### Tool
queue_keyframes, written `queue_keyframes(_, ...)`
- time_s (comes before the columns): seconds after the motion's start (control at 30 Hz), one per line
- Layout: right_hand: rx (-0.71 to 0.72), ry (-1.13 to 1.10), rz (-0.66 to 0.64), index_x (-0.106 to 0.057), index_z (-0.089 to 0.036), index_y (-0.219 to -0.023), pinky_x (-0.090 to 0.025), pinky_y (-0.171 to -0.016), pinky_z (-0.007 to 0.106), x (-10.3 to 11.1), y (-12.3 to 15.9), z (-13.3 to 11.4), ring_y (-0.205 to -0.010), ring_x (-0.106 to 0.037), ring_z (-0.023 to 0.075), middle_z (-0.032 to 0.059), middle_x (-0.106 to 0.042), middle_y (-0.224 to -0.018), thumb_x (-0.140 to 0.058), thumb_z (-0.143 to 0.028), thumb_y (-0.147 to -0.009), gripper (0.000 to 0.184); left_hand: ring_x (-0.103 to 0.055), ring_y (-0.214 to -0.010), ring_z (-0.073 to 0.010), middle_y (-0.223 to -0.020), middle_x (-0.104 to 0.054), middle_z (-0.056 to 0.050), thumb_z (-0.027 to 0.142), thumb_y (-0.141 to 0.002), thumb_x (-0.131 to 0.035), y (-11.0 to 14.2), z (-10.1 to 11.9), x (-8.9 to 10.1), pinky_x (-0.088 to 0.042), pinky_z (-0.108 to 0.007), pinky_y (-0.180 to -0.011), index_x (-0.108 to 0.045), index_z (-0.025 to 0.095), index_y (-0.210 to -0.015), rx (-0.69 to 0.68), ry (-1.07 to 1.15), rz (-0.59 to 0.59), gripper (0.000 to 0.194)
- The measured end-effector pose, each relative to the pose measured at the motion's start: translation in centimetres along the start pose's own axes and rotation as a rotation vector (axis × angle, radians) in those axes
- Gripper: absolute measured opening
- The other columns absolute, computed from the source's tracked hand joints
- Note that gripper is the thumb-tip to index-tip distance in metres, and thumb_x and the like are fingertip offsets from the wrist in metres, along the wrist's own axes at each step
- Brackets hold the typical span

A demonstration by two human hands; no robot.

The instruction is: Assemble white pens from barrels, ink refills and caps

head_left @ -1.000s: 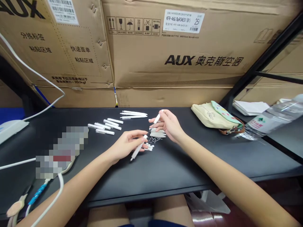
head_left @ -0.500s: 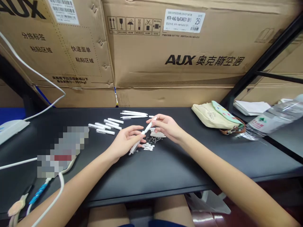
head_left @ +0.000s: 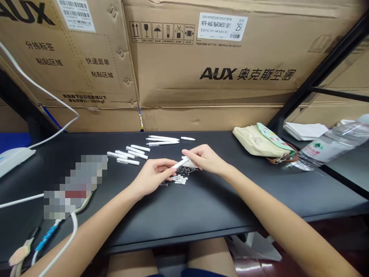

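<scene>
Left hand (head_left: 152, 177) and right hand (head_left: 206, 158) both pinch a white pen (head_left: 182, 163), right above the loose metal bits (head_left: 185, 169); a fumbled grip could drop it and scatter them!

Place: storeroom-type work corner, definitely not a home, imo
Backdrop: big stacked AUX air-conditioner cartons (head_left: 207, 57) with barcode shipping labels (head_left: 221, 26)
Work spot: black bench (head_left: 201, 209) shoved right up against them
Also: black metal rack frame (head_left: 325, 65) on the right

The pens (head_left: 161, 143) are smooth white plastic, the tabletop (head_left: 187, 215) matt black, the cartons (head_left: 219, 92) corrugated cardboard.
</scene>
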State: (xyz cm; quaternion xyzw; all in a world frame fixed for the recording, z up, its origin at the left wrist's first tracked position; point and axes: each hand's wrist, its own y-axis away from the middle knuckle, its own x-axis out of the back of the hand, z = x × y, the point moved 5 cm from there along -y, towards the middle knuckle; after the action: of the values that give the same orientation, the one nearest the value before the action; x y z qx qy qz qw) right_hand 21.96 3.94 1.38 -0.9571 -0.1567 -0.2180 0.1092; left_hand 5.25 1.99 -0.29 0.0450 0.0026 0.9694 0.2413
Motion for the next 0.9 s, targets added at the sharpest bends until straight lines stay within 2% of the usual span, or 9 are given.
queue_keyframes(0.1,0.020,-0.113,-0.127,-0.064,-0.015,-0.074,-0.042,-0.049,0.022,0.34,0.14,-0.33,-0.051,-0.054,0.0097,-0.0002,-0.062,-0.059,-0.064,-0.045,-0.077,0.030,-0.063,-0.076,-0.0170,-0.088,-0.070,-0.007,0.036,-0.071,-0.071,0.02,0.05,0.00,-0.053,-0.024,-0.065,-0.072,0.015,-0.092,-0.004,0.008,0.007,0.029)
queue_keyframes(0.17,0.027,-0.165,-0.196,-0.065,-0.015,-0.089,-0.043,-0.050,0.022,0.45,0.23,-0.52,-0.058,-0.057,0.0111,0.0020,-0.067,-0.072,-0.072,-0.040,-0.070,0.032,-0.063,-0.075,-0.0167,-0.086,-0.070,-0.007,0.036,-0.071,-0.071,0.05,0.11,-0.09,-0.053,-0.025,-0.066,-0.072,0.015,-0.091,-0.007,0.012,0.000,0.029)
queue_keyframes(0.23,0.000,-0.115,-0.225,-0.065,-0.014,-0.074,-0.041,-0.048,0.021,0.34,0.26,-0.39,-0.049,-0.052,0.0088,0.0009,-0.063,-0.058,-0.067,-0.043,-0.075,0.029,-0.062,-0.073,-0.0161,-0.083,-0.070,-0.007,0.036,-0.072,-0.071,0.10,0.16,-0.25,-0.053,-0.025,-0.067,-0.072,0.015,-0.091,-0.008,0.010,-0.019,0.029)
queue_keyframes(0.33,-0.048,-0.026,-0.221,-0.053,-0.014,-0.048,-0.036,-0.044,0.021,-0.04,0.20,0.03,-0.036,-0.039,0.0058,-0.0017,-0.047,-0.036,-0.045,-0.051,-0.088,0.055,-0.063,-0.073,-0.0164,-0.080,-0.069,-0.006,0.036,-0.073,-0.070,0.15,0.20,-0.36,-0.053,-0.024,-0.066,-0.073,0.015,-0.091,-0.005,-0.005,-0.033,0.028)
queue_keyframes(0.5,0.008,-0.154,-0.207,-0.063,-0.016,-0.088,-0.041,-0.047,0.020,-0.09,0.12,-0.27,-0.053,-0.055,0.0097,0.0000,-0.065,-0.067,-0.072,-0.040,-0.070,0.031,-0.063,-0.075,-0.0165,-0.087,-0.070,-0.007,0.036,-0.072,-0.070,0.11,0.13,-0.14,-0.054,-0.025,-0.068,-0.072,0.015,-0.092,0.005,0.010,-0.006,0.029)
queue_keyframes(0.57,0.010,-0.111,-0.204,-0.064,-0.014,-0.077,-0.040,-0.047,0.020,-0.06,0.14,-0.29,-0.050,-0.052,0.0089,-0.0006,-0.062,-0.059,-0.070,-0.041,-0.073,0.028,-0.063,-0.074,-0.0159,-0.086,-0.070,-0.007,0.036,-0.073,-0.070,0.06,0.05,-0.20,-0.054,-0.024,-0.068,-0.072,0.015,-0.092,0.003,0.013,-0.019,0.029)
queue_keyframes(0.67,-0.034,-0.003,-0.184,-0.054,-0.014,-0.051,-0.036,-0.044,0.021,-0.09,0.15,-0.01,-0.039,-0.042,0.0064,-0.0019,-0.048,-0.039,-0.050,-0.050,-0.086,0.050,-0.063,-0.073,-0.0146,-0.082,-0.070,-0.006,0.035,-0.074,-0.069,0.01,-0.05,-0.34,-0.053,-0.022,-0.067,-0.072,0.016,-0.093,0.001,0.004,-0.047,0.027)
queue_keyframes(0.83,0.006,-0.140,-0.203,-0.064,-0.016,-0.089,-0.042,-0.048,0.021,0.04,0.19,-0.35,-0.054,-0.057,0.0110,-0.0005,-0.064,-0.063,-0.070,-0.041,-0.073,0.031,-0.063,-0.074,-0.0155,-0.086,-0.070,-0.006,0.035,-0.073,-0.071,0.01,0.04,-0.18,-0.054,-0.024,-0.068,-0.072,0.015,-0.092,0.000,0.023,-0.012,0.028)
queue_keyframes(0.9,0.004,-0.114,-0.207,-0.064,-0.015,-0.075,-0.042,-0.048,0.021,-0.06,0.19,-0.28,-0.050,-0.054,0.0101,-0.0003,-0.062,-0.057,-0.067,-0.043,-0.075,0.028,-0.063,-0.074,-0.0160,-0.086,-0.070,-0.006,0.035,-0.073,-0.070,0.04,0.07,-0.23,-0.055,-0.025,-0.068,-0.072,0.015,-0.092,-0.005,0.024,-0.017,0.028)
